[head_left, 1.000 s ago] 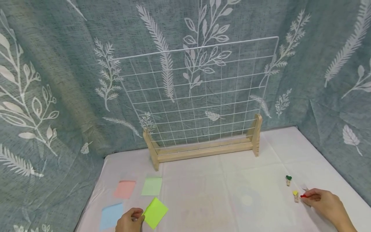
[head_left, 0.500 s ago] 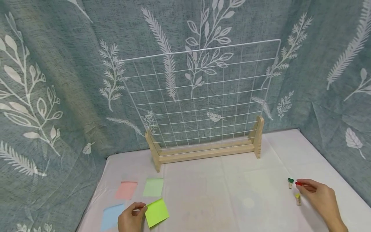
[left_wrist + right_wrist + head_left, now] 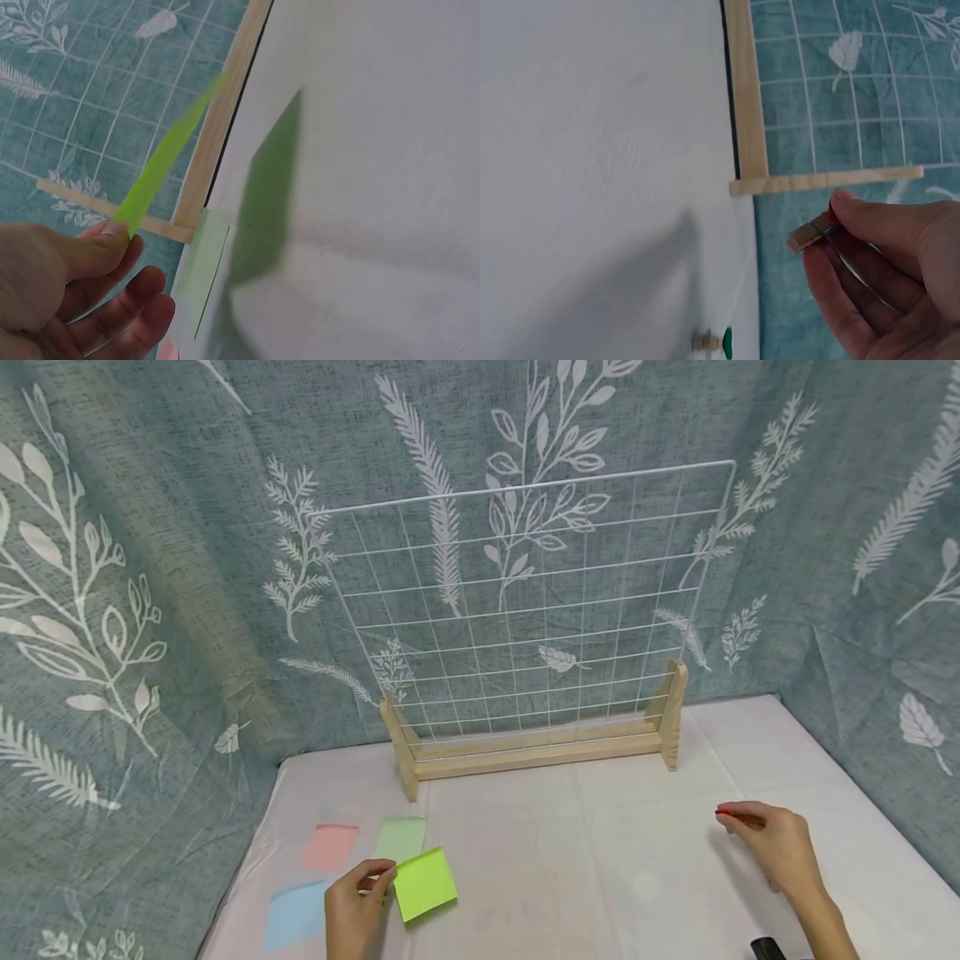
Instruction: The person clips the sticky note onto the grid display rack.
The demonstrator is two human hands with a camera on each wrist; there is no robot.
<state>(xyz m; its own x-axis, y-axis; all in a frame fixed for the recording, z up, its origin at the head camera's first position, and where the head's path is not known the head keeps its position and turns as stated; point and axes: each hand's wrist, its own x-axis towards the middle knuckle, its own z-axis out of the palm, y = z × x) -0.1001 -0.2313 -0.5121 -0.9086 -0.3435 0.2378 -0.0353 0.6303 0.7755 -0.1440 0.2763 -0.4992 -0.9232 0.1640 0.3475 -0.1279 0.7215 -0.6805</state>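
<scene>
In the head view my left hand (image 3: 354, 906) pinches a bright lime sticky note (image 3: 425, 887) by its upper left corner. The left wrist view shows this note nearly edge-on, raised above the tabletop, its shadow falling beside it. Thumb and fingers of my right hand (image 3: 776, 850) pinch a small wooden clothespin (image 3: 808, 235) with a red decoration, held up over the right side of the table. Below it, a clothespin with a green heart (image 3: 709, 343) lies on the table in the right wrist view; my right hand hides it in the head view.
A white wire grid (image 3: 525, 487) stands in a wooden base (image 3: 540, 762) at the back of the table. Pink (image 3: 331, 847), pale green (image 3: 401, 837) and blue (image 3: 294, 917) sticky notes lie at the left. A black object (image 3: 767, 948) shows at the bottom right edge.
My right hand has lifted the red clothespin from beside the others and carried it left and toward the grid. My left hand has moved right and up with the lime note, turning it.
</scene>
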